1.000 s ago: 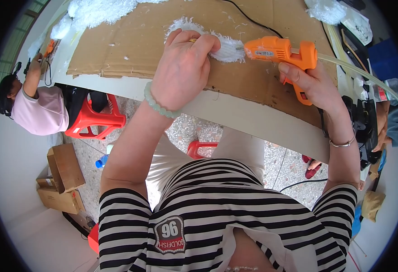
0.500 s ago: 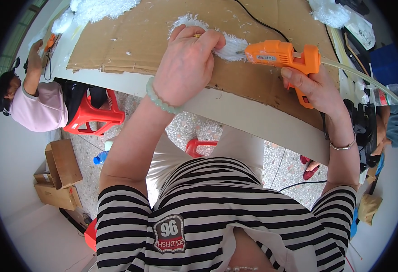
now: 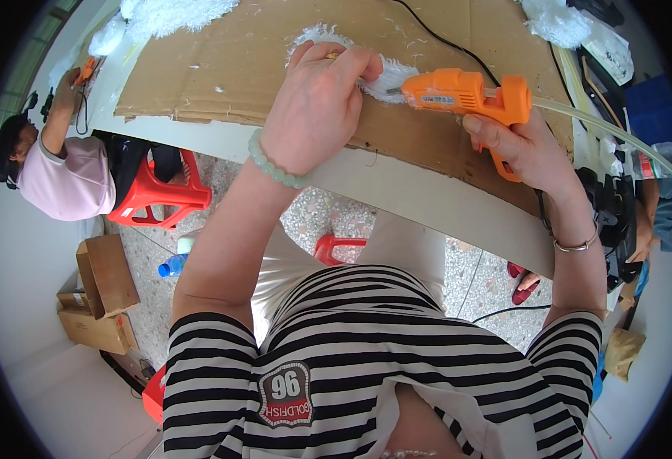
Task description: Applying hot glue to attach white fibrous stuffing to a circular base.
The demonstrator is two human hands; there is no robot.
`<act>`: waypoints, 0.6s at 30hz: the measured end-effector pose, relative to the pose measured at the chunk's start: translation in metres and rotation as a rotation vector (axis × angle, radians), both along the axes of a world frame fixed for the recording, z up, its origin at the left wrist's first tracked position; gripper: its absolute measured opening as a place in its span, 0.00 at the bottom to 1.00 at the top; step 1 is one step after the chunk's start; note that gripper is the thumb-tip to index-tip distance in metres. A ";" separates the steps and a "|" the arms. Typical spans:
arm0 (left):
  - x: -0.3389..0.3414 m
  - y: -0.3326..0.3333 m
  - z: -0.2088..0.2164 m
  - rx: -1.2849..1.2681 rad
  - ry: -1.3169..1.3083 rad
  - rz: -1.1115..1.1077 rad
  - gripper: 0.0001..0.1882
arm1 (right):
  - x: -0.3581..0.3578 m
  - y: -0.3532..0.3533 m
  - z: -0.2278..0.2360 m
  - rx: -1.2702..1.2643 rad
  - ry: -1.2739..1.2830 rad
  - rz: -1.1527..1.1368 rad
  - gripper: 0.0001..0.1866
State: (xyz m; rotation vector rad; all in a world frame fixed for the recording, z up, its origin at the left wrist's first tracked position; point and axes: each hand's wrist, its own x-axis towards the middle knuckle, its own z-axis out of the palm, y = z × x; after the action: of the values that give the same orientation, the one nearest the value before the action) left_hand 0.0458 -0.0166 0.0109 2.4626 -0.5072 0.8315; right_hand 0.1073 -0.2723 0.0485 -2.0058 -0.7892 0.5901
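My right hand (image 3: 516,145) is closed around the handle of an orange hot glue gun (image 3: 458,90). A long translucent glue stick (image 3: 588,118) runs out of its back end to the right. The gun's nozzle points left and meets the right part of a white fringed fabric piece (image 3: 397,75). My left hand (image 3: 317,103) lies over the middle of that piece, fingers bent and pressed on it, so its grip on the fabric is partly hidden. Beneath the piece is a brown cardboard sheet (image 3: 198,76) on the white table (image 3: 397,183).
White fluffy material (image 3: 172,19) is heaped at the far left, with another clump (image 3: 556,23) at the far right. A black cable (image 3: 451,46) crosses the cardboard. At the left, another person (image 3: 64,168) sits on a red stool (image 3: 160,191). Cardboard boxes (image 3: 107,279) stand on the floor.
The glue gun has shifted slightly left, with its nozzle farther over the white fabric. My left hand stays in nearly the same place on the piece.
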 end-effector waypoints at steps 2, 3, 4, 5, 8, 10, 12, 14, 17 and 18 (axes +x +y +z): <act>0.000 0.000 -0.001 -0.001 0.005 0.002 0.15 | -0.002 0.003 0.000 0.014 0.006 -0.003 0.17; 0.000 0.000 -0.001 -0.003 0.011 0.004 0.15 | -0.003 0.004 0.000 0.026 0.012 -0.006 0.16; 0.000 0.000 0.000 -0.003 0.010 0.004 0.15 | -0.004 0.005 0.001 0.027 0.012 -0.007 0.16; 0.000 0.001 0.000 -0.010 0.020 0.001 0.15 | -0.005 0.007 0.001 0.027 0.031 -0.015 0.15; 0.001 0.002 0.000 -0.017 0.029 -0.001 0.16 | -0.007 0.009 0.002 0.015 0.043 -0.031 0.14; 0.001 0.001 0.000 -0.017 0.028 -0.001 0.16 | -0.008 0.011 0.002 0.003 0.034 -0.039 0.13; 0.001 0.001 0.001 -0.029 0.044 0.002 0.16 | -0.010 0.012 0.002 0.022 -0.032 -0.039 0.13; 0.001 0.001 0.001 -0.033 0.045 -0.002 0.16 | -0.009 0.013 0.002 0.018 -0.044 -0.034 0.13; 0.002 0.002 0.001 -0.050 0.032 -0.020 0.16 | -0.007 0.014 0.001 0.009 -0.042 -0.023 0.13; 0.002 0.003 0.002 -0.065 0.017 -0.034 0.16 | -0.006 0.015 0.002 0.002 -0.030 -0.016 0.13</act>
State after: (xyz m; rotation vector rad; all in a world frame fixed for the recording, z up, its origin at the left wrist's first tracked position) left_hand 0.0478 -0.0137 0.0126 2.3931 -0.5071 0.8003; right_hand 0.1015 -0.2578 0.0501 -2.0216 -0.7903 0.5505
